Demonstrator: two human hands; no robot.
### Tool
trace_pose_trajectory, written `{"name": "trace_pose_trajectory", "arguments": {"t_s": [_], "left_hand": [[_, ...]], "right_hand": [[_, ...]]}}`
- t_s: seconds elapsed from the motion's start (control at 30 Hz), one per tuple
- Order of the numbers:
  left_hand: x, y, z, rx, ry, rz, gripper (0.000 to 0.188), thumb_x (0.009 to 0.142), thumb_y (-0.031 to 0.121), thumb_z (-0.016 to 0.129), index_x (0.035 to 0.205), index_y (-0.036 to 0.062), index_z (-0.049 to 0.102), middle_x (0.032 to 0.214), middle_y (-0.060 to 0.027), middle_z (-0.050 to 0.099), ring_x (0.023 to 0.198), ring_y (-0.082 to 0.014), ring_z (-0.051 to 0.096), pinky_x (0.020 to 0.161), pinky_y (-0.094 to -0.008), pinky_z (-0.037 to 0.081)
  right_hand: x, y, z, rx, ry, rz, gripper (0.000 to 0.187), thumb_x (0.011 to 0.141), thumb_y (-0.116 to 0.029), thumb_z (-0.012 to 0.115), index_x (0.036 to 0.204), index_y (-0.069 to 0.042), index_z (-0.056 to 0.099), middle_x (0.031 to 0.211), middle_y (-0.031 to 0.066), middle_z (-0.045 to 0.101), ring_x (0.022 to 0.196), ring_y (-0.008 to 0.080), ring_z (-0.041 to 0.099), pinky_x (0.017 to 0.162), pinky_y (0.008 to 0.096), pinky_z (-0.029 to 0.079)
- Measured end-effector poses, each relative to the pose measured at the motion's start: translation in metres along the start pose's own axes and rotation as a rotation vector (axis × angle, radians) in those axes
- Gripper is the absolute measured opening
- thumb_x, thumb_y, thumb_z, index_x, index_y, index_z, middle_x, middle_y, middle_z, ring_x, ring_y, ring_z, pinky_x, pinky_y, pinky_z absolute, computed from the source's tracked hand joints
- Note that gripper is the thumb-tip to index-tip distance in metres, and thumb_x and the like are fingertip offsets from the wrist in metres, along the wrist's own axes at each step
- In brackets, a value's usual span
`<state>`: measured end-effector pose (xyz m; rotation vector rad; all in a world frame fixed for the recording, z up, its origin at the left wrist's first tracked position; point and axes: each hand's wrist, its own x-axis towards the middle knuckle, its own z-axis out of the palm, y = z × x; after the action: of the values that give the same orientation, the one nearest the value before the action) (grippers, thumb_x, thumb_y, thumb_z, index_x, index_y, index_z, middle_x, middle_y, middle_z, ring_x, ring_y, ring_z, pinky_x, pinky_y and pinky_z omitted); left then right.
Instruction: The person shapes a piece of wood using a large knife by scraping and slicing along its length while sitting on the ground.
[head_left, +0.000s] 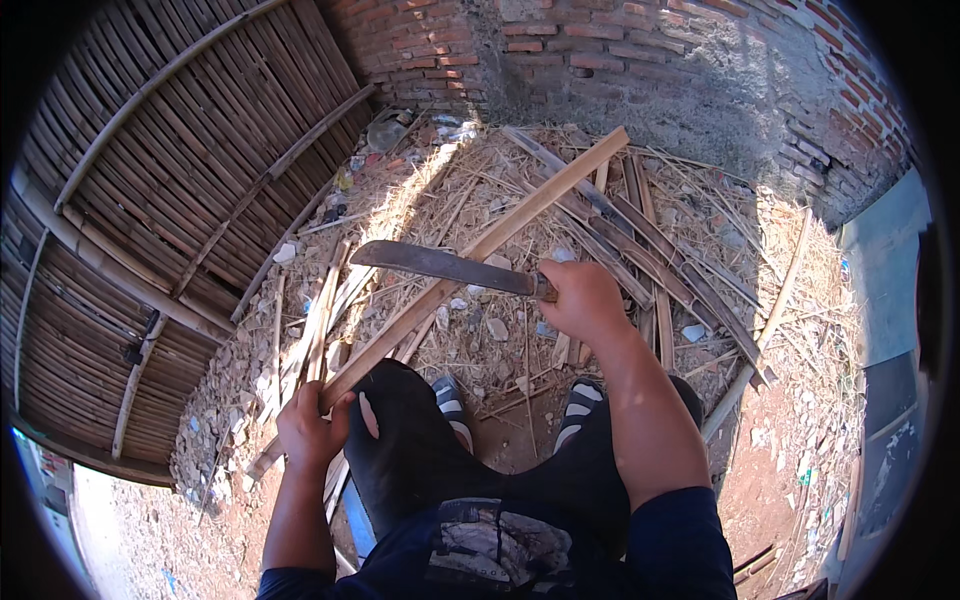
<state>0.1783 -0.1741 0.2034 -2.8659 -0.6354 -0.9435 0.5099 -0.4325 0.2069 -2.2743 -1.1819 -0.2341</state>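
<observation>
My left hand [313,424] is closed round the lower part of a long split bamboo strip [510,222]. The strip slants up from beside my left knee to the far right, its end raised toward the brick wall. In my right hand [585,300] is the handle of a machete [440,264], with the wide dark blade pointing left. From this view the blade crosses over the middle of the strip; whether the two touch I cannot tell. My fingers hide most of the machete's handle.
Split bamboo pieces [650,250] lie piled beyond my right hand. More strips [320,320] lie to the left, among straw and rubble. A bamboo-slat wall [200,150] stands at left, a brick wall [600,60] at the back. Blue-grey panels [888,280] edge the right side.
</observation>
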Motion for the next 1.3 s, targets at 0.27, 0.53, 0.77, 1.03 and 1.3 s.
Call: {"name": "trace_pose_trajectory", "arguments": {"t_s": [0.27, 0.53, 0.77, 1.03, 1.3], "left_hand": [[-0.03, -0.024, 0.008, -0.086, -0.042, -0.061, 0.037, 0.079, 0.026, 0.082, 0.097, 0.0029, 0.059, 0.071, -0.0158, 0.062, 0.058, -0.0354, 0.062, 0.052, -0.0437, 0.048], [-0.035, -0.028, 0.0, -0.11, -0.121, -0.11, 0.034, 0.079, 0.022, 0.081, 0.096, 0.0037, 0.059, 0.067, -0.014, 0.06, 0.057, -0.0359, 0.061, 0.052, -0.0435, 0.046], [-0.038, -0.041, -0.002, -0.402, -0.278, -0.214, 0.031, 0.08, 0.027, 0.078, 0.081, 0.0008, 0.061, 0.057, -0.0096, 0.051, 0.051, -0.0217, 0.05, 0.05, -0.0353, 0.04], [-0.047, -0.038, 0.001, -0.487, -0.24, -0.343, 0.035, 0.095, 0.029, 0.069, 0.075, 0.0015, 0.058, 0.054, -0.0014, 0.048, 0.051, -0.0091, 0.042, 0.048, -0.0303, 0.035], [-0.034, -0.036, -0.01, -0.625, -0.404, -0.369, 0.036, 0.098, 0.029, 0.065, 0.075, 0.0011, 0.058, 0.06, 0.0029, 0.049, 0.058, -0.0057, 0.041, 0.051, -0.0274, 0.033]], "right_hand": [[-0.003, -0.007, 0.006, -0.047, 0.051, -0.141, 0.036, 0.072, -0.022, 0.08, 0.103, -0.008, 0.068, 0.084, 0.0118, 0.07, 0.08, 0.0341, 0.069, 0.074, 0.0451, 0.053], [0.002, 0.015, 0.015, 0.183, 0.2, 0.135, 0.03, 0.073, -0.017, 0.076, 0.098, -0.004, 0.067, 0.076, 0.0173, 0.067, 0.073, 0.0395, 0.067, 0.065, 0.0455, 0.052], [-0.003, 0.022, -0.012, 0.134, -0.041, -0.111, 0.029, 0.073, -0.018, 0.076, 0.099, -0.008, 0.067, 0.078, 0.0155, 0.068, 0.078, 0.0374, 0.068, 0.068, 0.0459, 0.052], [-0.004, 0.021, -0.015, 0.231, 0.192, 0.172, 0.03, 0.074, -0.019, 0.076, 0.099, -0.007, 0.065, 0.079, 0.0162, 0.067, 0.079, 0.0371, 0.068, 0.069, 0.0463, 0.052], [-0.006, 0.009, -0.034, 0.105, -0.15, 0.013, 0.027, 0.072, -0.018, 0.076, 0.093, -0.006, 0.063, 0.082, 0.0144, 0.068, 0.084, 0.038, 0.066, 0.074, 0.0472, 0.051]]}}
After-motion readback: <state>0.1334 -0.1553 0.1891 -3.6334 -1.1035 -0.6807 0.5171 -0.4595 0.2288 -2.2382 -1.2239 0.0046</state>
